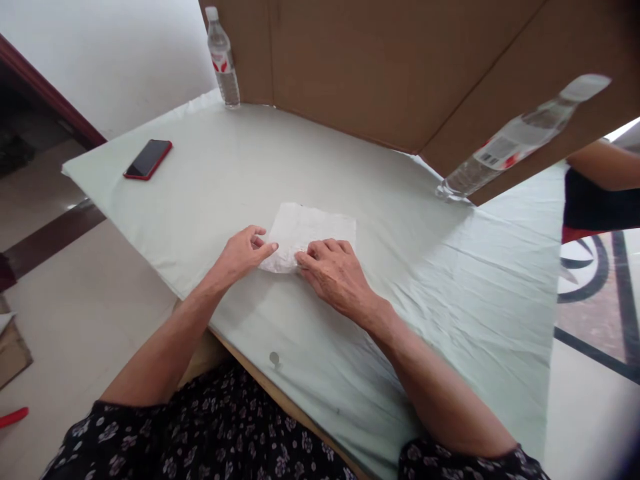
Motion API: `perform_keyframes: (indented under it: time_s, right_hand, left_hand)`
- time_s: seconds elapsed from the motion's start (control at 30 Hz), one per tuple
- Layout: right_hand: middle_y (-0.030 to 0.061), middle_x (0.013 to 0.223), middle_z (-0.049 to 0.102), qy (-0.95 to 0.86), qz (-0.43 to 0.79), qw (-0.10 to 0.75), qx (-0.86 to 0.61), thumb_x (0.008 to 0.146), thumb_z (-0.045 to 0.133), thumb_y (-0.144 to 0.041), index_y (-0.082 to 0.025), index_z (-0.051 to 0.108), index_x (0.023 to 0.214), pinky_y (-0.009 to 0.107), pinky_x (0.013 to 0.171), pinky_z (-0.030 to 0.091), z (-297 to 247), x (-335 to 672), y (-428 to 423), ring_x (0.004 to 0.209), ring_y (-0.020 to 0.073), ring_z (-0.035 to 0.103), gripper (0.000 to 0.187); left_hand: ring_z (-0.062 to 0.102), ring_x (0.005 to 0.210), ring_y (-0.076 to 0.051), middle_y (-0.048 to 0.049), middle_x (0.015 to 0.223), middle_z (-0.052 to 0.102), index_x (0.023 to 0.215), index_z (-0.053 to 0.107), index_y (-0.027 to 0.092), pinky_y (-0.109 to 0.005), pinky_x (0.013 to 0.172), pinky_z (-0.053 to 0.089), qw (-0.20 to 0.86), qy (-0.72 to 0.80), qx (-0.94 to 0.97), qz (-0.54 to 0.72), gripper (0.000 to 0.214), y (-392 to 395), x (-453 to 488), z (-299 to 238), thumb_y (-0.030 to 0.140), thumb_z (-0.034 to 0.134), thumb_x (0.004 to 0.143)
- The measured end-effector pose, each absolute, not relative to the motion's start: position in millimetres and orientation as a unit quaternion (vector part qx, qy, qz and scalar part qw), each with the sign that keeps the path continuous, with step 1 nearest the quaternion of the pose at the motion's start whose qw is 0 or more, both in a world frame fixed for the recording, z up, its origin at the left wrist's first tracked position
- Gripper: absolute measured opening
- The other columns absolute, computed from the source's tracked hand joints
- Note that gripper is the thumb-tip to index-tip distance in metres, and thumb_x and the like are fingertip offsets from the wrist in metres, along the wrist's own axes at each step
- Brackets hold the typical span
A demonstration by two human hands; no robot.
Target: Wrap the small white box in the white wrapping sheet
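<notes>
A thin white sheet, like a paper tissue [310, 223], lies spread on the pale green tablecloth in front of me. My left hand [243, 251] is at its left edge, thumb and fingers apart, with the thumb tip over the near left corner. On the near right part of the tissue rests my right hand [335, 270]. Its fingers are curled and the thumb is drawn in, pinching the tissue's near edge, which looks creased there. The fingertips of this hand are partly hidden.
A phone in a red case [149, 159] lies at the left. Water bottles stand by a tall cardboard panel [350, 67]: one bottle [223, 63] at the back left, another bottle [520, 143] at the right. A small dark round spot [274, 359] shows near the front edge. Another person's arm [607, 163] is beyond the panel.
</notes>
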State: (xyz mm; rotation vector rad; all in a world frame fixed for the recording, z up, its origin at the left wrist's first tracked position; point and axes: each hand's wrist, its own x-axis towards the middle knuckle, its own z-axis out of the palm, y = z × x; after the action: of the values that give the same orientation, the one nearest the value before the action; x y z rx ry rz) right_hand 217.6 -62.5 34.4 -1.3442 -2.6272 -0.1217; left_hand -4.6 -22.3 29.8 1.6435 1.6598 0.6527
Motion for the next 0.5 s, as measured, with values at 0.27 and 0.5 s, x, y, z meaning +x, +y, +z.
perform_keyframes:
  time_s: [0.27, 0.5]
  right_hand:
    - [0.0082, 0.103, 0.069, -0.887, -0.035, 0.095, -0.451, 0.096, 0.060, -0.024, -0.022, 0.067, 0.107, 0.038, 0.080, 0.027, 32.6, 217.4, -60.7, 0.093, 0.0251, 0.050, 0.013]
    - [0.0089, 0.101, 0.069, -0.885, -0.051, 0.109, -0.449, 0.096, 0.058, -0.023, -0.022, 0.067, 0.104, 0.038, 0.079, 0.027, 31.1, 216.3, -60.3, 0.090, 0.0248, 0.049, 0.012]
  left_hand:
    - [0.067, 0.056, -0.020, -0.0062, 0.076, 0.071, 0.094, 0.062, 0.019, -0.025, 0.040, 0.042, 0.501, 0.657, 0.529, 0.194, 0.041, -22.3, -4.8, 41.9, 0.037, 0.083, 0.064]
    - [0.057, 0.045, -0.015, -0.0025, 0.060, 0.066, 0.070, 0.061, 0.020, -0.024, 0.039, 0.039, 0.549, 0.653, 0.478, 0.210, 0.024, -15.1, 17.9, 36.3, 0.028, 0.083, 0.064]
